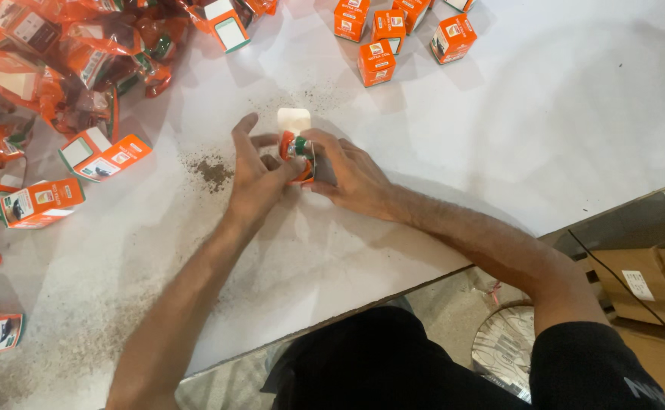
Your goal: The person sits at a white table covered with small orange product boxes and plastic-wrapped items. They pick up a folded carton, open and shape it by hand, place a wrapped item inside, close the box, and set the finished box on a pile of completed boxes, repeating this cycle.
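Both of my hands meet at the middle of a white table (499,114). Between them is a small orange carton (300,156) with its white top flap (293,119) standing open. My left hand (255,175) presses against the carton's left side, its thumb and fingers around it. On the carton's right side, my right hand (351,176) grips it with curled fingers. A shiny packet in orange and green shows inside the carton's mouth.
Several closed orange cartons (378,61) stand at the table's far edge. A heap of orange plastic packets (82,53) and open cartons (97,152) lies at the left. Dark powder (212,171) is spilled near my left hand. Brown cardboard boxes (643,281) sit below the table's right edge.
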### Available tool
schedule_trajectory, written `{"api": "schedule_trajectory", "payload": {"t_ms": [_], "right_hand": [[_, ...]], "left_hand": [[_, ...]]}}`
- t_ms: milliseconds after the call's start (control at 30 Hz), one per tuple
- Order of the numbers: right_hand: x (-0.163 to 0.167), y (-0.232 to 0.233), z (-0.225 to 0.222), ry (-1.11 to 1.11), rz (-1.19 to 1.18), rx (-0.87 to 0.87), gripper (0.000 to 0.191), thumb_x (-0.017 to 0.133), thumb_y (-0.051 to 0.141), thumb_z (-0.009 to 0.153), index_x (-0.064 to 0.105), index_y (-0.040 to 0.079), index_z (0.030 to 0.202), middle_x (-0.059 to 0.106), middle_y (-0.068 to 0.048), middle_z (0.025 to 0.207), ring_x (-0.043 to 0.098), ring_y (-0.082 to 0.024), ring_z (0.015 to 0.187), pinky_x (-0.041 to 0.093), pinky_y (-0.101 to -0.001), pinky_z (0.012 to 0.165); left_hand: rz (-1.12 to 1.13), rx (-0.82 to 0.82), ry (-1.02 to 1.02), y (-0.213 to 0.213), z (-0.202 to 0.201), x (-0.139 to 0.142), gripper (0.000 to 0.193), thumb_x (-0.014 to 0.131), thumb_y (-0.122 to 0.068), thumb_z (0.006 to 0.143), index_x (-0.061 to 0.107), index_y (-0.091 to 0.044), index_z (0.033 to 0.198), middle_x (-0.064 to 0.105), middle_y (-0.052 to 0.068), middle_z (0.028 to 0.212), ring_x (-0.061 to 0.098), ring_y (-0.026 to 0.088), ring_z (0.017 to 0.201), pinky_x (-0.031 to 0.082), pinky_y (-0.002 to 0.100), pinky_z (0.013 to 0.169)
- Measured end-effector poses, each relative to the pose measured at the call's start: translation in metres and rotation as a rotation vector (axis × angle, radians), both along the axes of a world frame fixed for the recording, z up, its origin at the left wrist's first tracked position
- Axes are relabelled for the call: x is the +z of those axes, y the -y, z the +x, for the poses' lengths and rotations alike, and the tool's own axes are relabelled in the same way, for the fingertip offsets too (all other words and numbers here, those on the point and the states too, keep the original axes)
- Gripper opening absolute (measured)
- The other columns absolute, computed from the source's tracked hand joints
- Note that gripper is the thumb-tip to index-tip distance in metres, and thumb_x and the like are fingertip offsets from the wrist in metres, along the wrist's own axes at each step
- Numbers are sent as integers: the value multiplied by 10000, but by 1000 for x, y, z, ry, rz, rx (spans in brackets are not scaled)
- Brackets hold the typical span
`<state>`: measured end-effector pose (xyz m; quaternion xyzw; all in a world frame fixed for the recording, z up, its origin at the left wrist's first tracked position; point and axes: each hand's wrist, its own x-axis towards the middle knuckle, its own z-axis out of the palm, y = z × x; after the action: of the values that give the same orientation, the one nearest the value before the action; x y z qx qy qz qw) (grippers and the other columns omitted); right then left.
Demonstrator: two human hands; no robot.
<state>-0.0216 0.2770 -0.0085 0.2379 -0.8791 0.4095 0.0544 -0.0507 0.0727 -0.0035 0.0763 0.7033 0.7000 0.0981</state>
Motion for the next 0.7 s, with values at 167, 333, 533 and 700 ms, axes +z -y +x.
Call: {"api": "schedule_trajectory", "payload": {"t_ms": [167,333,533,700], "right_hand": [[-7,-2,-2,100,-107,-3,809,840,159,879,275,94,1455,642,-168,1396,628,-387,1271,542,-467,1007],[-10,-3,-2,-96,34,56,616,816,100,875,513,108,1411,671,-168,1370,646,-385,1222,551,-460,989],[-11,1,-3,-171,109,49,567,800,85,847,590,64,1374,633,-210,1355,633,-399,1194,532,-477,978],[-8,4,-5,-170,108,55,507,798,78,866,580,58,1324,641,-181,1355,639,-391,1224,536,-475,984]], "left_hand": [[-82,-45,190,-5,-16,2,237,726,-24,792,660,35,1012,608,63,695,527,98,470,400,271,377],[-89,-96,126,-6,-11,11,262,696,-12,783,601,24,1024,621,45,744,557,122,514,446,296,418],[305,-318,271,32,-15,5,286,605,-122,888,685,8,1130,708,57,931,649,107,725,577,253,683],[55,-206,204,19,-34,-13,201,685,-132,1014,693,42,1114,662,136,881,548,144,622,443,302,516]]}}
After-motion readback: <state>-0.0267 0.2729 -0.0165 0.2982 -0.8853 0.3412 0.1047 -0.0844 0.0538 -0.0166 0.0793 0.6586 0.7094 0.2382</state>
